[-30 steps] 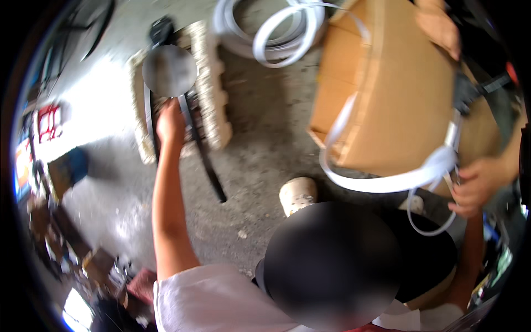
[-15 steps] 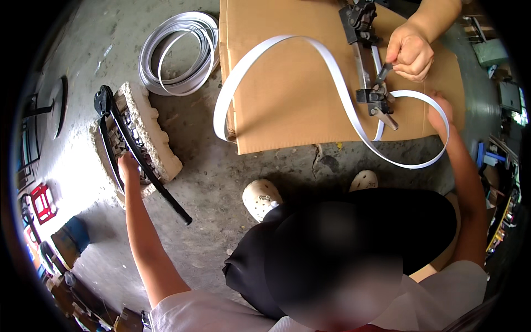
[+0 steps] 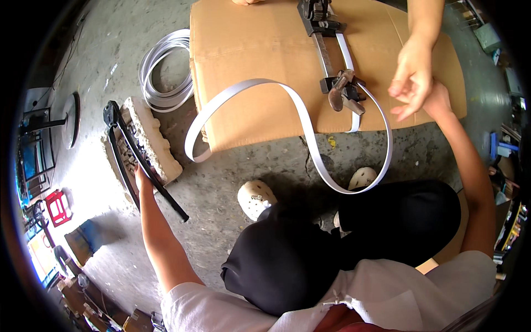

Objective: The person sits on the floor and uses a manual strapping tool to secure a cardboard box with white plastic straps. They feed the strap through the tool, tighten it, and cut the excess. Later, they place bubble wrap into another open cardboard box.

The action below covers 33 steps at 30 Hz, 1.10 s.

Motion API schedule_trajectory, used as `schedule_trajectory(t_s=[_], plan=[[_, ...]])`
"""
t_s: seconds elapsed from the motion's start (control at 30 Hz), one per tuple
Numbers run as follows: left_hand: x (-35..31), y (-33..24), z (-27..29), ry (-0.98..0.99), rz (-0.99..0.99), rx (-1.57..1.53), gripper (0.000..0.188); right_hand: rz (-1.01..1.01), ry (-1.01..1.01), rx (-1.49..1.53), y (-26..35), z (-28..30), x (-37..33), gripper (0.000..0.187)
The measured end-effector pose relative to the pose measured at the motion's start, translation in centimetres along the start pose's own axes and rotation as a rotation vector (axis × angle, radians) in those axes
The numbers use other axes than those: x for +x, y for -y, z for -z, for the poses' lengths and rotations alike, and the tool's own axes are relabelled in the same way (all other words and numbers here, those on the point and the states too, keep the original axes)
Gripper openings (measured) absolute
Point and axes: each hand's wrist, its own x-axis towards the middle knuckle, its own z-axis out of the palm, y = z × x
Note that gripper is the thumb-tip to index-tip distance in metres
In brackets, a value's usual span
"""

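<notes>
My left hand point(image 3: 141, 178) reaches into a rough whitish foam box point(image 3: 154, 141) filled with small metal clips point(image 3: 134, 135). A long-handled black crimping tool point(image 3: 145, 166) lies across the box above this hand, and my fingertips are hidden there. My right hand point(image 3: 438, 104) is at the right side of a cardboard box point(image 3: 249, 119), its fingers mostly hidden behind a co-worker's hand point(image 3: 412, 77) with spread fingers. A metal strap tensioner point(image 3: 325, 55) sits on the cardboard. White plastic strap point(image 3: 301, 110) runs from it in a large S-shaped loop, apart from my right hand.
A coil of white strap point(image 3: 166, 66) lies on the concrete floor left of the cardboard. Another hand point(image 3: 245, 1) shows at the top edge. Farther left are a red stool point(image 3: 58, 207) and a blue container point(image 3: 86, 238).
The co-worker's hand has let go of the tensioner's lever and opened beside my right hand. The strap loop has swung left and nearer to me. The view has shifted; my left hand stays at the box.
</notes>
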Motion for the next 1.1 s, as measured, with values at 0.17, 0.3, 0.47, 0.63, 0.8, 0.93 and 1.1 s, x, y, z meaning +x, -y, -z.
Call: schedule_trajectory(t_s=[0.17,0.3,0.47,0.63,0.8,0.93,1.1], plan=[[-0.5,-1.9,3.0,-0.170,0.167,-0.155,0.028,0.134,-0.155,-0.168,0.5,0.1,0.1,0.012],[-3.0,-4.0,1.4,-0.318,0.024,0.556,0.037,0.132,-0.221,0.094,1.2,0.8,-1.3,0.011],[-1.9,-2.0,6.5,-0.334,-0.582,0.862,0.006,0.106,-0.122,-0.157,2.4,1.7,-1.1,0.018],[-7.4,-7.7,5.3,-0.579,-0.589,0.629,0.007,0.041,-0.235,-0.048,1.4,2.9,-1.7,0.011],[-16.6,-20.1,8.5,-0.527,-0.930,-0.029,0.017,0.069,-0.390,0.411,4.8,4.4,-1.1,0.005],[-31.5,-30.8,-1.9,-0.389,-1.024,-0.027,0.021,0.243,-0.418,0.781,9.3,5.4,-2.6,0.004],[-40.4,-33.1,-15.7,0.463,-1.262,0.032,0.025,0.620,-0.422,1.289,14.0,7.2,-3.7,0.025]])
